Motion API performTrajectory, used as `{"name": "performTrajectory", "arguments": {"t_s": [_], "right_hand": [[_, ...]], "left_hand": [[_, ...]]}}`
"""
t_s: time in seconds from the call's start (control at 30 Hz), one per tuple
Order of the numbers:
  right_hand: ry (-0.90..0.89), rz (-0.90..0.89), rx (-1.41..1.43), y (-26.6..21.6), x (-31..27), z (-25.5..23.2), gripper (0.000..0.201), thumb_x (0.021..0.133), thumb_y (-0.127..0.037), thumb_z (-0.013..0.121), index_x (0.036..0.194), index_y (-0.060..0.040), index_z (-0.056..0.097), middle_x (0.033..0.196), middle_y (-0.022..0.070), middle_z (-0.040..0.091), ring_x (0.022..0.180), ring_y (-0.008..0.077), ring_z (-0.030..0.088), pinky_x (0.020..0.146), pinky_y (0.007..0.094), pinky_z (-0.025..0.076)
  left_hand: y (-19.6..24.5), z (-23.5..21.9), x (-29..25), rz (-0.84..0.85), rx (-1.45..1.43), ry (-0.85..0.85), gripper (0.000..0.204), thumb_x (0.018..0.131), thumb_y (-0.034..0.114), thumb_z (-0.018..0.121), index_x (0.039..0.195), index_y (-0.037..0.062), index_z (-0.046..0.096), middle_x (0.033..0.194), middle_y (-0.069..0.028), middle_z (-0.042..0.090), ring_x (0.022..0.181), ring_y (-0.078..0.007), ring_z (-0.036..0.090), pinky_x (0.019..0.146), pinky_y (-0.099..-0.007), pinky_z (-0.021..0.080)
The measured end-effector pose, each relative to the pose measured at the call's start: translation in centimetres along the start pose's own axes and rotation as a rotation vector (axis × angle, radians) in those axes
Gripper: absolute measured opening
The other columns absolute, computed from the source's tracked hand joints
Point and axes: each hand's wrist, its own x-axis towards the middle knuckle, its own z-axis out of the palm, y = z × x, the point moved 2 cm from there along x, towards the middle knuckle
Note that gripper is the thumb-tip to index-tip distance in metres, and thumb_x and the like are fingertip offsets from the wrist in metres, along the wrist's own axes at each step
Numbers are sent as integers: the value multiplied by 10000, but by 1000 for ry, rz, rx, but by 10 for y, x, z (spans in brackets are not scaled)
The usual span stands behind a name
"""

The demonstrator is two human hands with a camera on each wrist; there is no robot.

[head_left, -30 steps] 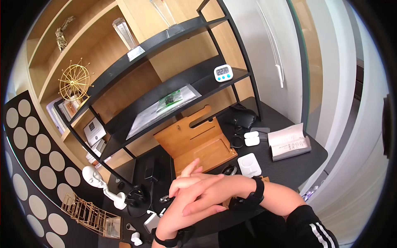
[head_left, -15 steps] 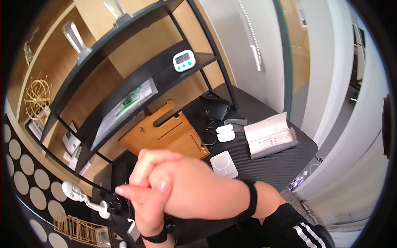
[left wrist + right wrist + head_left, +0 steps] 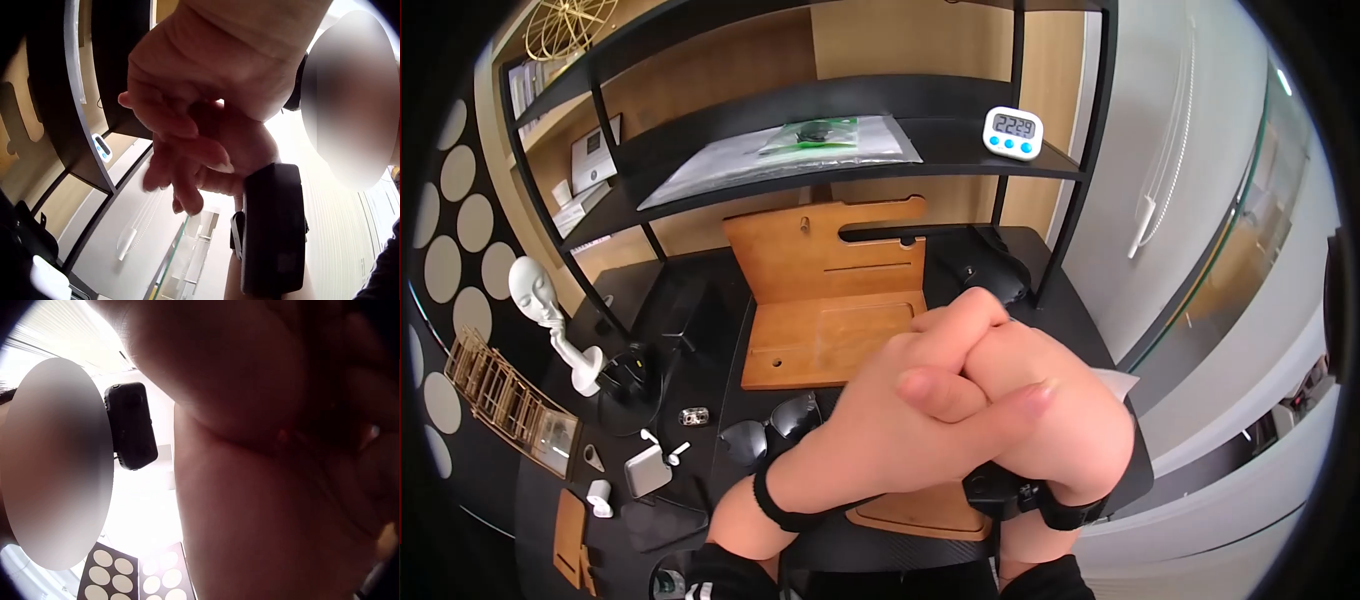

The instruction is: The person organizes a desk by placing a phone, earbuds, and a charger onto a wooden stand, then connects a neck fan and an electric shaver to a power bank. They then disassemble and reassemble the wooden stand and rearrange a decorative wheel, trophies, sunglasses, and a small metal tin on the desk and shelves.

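My two hands are clasped together above the front of the desk in the head view. The left hand (image 3: 900, 410) comes in from the left, its thumb lying across the right hand (image 3: 1050, 400). Their fingers are interlaced and curled round each other, with much of the right hand's fingers hidden. From below, the left wrist view shows the left palm (image 3: 206, 62) pressed near the right hand's fingers (image 3: 187, 181). Dark skin fills most of the right wrist view. Sunglasses (image 3: 770, 428) lie beside the left wrist, and a wooden stand (image 3: 830, 260) is behind the hands.
A black shelf (image 3: 800, 185) rises over the desk's back, carrying a white timer (image 3: 1013, 134) and a plastic bag (image 3: 790, 155). To the left are a white figurine (image 3: 560, 320), earbuds (image 3: 665, 450) and a wooden model (image 3: 505, 395). A wooden tray (image 3: 925, 512) lies under the hands.
The clasped hands have turned over: the right hand lay on top earlier, and now the left one does. The fingers have closed further round each other. The head view has swung about and levelled.
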Motion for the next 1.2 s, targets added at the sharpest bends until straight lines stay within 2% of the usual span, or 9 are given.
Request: {"name": "performTrajectory", "arguments": {"t_s": [0.13,0.5,0.67,0.73,0.8,0.93,1.0,1.07,1.2], "right_hand": [[67,-164,6,2,17,11,294,827,-246,538,718,23,585,690,199,580,647,348,579,579,377,463],[19,114,7,6,15,7,390,875,-334,555,689,6,593,587,188,536,562,355,524,525,380,416],[-8,-109,-124,18,26,8,338,898,-302,550,801,18,597,545,188,481,502,348,454,487,372,380],[-16,-88,-139,15,28,7,327,898,-292,555,827,25,591,540,187,472,495,341,439,481,366,370],[-13,-59,-131,12,29,8,310,892,-272,572,859,36,580,534,177,463,484,320,403,471,359,350],[-92,-91,-132,8,26,11,306,882,-260,587,974,32,597,573,169,534,492,304,488,488,344,388],[-80,-117,-103,8,24,13,322,879,-257,590,1017,34,592,614,172,568,527,306,532,507,339,411],[-64,-144,-77,8,24,15,343,877,-253,592,1059,37,587,655,174,602,563,309,576,526,334,434],[-80,-135,-99,8,25,16,375,866,-246,603,1108,38,571,730,188,636,648,310,628,575,341,470]], "left_hand": [[-8,-17,-1,-2,138,69,409,796,366,595,1005,30,493,776,-96,560,736,-199,550,652,-313,440],[-14,-13,-2,-65,91,33,346,898,409,487,923,64,486,650,-136,575,659,-320,599,573,-367,433],[-25,-52,-13,-133,827,-116,566,854,608,463,888,49,545,600,-181,589,618,-393,600,552,-455,454],[-44,-83,-14,-198,1046,-170,656,820,667,451,925,40,615,719,-201,636,734,-379,634,664,-432,509],[-67,-120,-7,-478,1152,-143,644,804,636,512,1002,33,615,853,-201,660,855,-353,638,776,-420,498],[-144,-197,-13,-697,1298,352,577,772,467,657,1147,48,526,1120,-189,567,1072,-355,543,838,-447,470],[-176,-224,-37,-863,1455,338,631,777,446,662,1267,105,459,1195,-153,506,1167,-327,465,915,-439,411],[-200,-244,-59,-1049,1368,293,676,796,452,646,1359,190,378,1237,-164,485,1200,-335,443,939,-450,398],[-217,-252,-84,-1070,1145,340,724,809,376,660,1427,280,295,1275,-180,477,1125,-336,538,911,-428,452]]}}
